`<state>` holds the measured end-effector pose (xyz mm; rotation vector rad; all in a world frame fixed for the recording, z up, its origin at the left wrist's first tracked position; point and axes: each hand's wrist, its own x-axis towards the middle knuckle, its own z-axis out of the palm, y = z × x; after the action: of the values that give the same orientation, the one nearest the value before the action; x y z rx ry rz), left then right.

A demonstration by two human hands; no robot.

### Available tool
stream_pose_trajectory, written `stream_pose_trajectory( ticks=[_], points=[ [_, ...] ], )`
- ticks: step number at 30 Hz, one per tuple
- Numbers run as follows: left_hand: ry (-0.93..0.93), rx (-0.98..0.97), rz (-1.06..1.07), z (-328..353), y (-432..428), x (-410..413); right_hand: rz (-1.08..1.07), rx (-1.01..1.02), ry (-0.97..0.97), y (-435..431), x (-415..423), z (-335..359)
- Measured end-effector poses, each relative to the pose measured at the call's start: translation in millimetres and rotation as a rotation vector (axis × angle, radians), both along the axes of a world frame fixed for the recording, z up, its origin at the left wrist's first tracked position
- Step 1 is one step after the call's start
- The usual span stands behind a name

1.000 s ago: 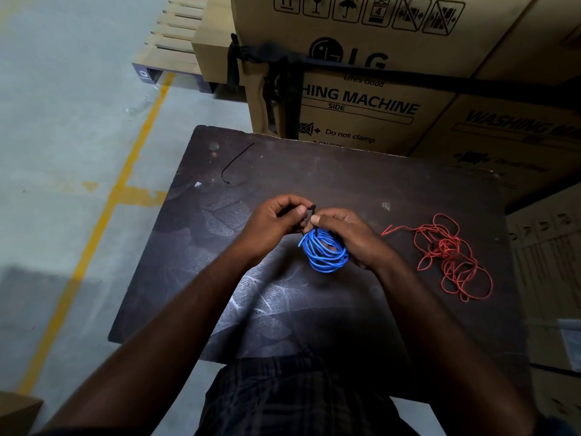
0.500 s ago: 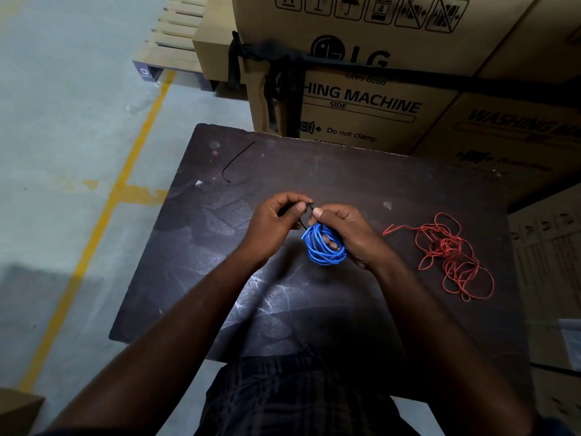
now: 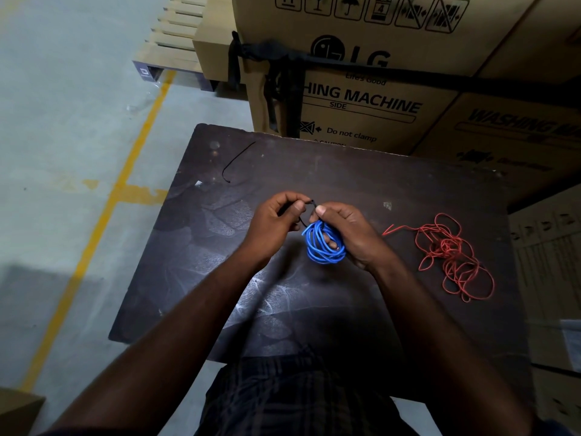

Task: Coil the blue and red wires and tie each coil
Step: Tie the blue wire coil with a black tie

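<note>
The blue wire is wound into a small coil, held above the middle of the dark table. My right hand grips the coil, fingers through its loops and thumb on top. My left hand pinches a thin black tie that runs from its fingertips to the top of the coil. The red wire lies loose and tangled on the table to the right, untouched by either hand.
A second thin black tie lies near the table's far left corner. Large cardboard washing machine boxes stand right behind the table and at its right. A wooden pallet and a yellow floor line are on the left.
My hands have stayed in place with small finger moves on the black tie at the coil's top. The red wire has not moved.
</note>
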<state>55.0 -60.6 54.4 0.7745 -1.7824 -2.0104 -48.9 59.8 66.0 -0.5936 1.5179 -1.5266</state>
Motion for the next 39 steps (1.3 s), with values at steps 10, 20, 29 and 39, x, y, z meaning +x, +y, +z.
stream_pose_trajectory(
  ticks=[10, 20, 29, 39],
  points=[
    [-0.011, -0.038, -0.039, 3, 0, 1, 0.041, 0.023, -0.03, 0, -2, -6],
    [-0.029, -0.123, -0.101, 4, -5, 2, 0.012, 0.015, -0.12, -2, -1, -11],
    [-0.027, -0.048, -0.095, 1, -2, 1, 0.022, 0.013, -0.139, -3, -1, -12],
    [-0.067, -0.258, -0.13, 2, -6, 1, 0.055, 0.104, -0.107, 2, -5, -10]
  ],
)
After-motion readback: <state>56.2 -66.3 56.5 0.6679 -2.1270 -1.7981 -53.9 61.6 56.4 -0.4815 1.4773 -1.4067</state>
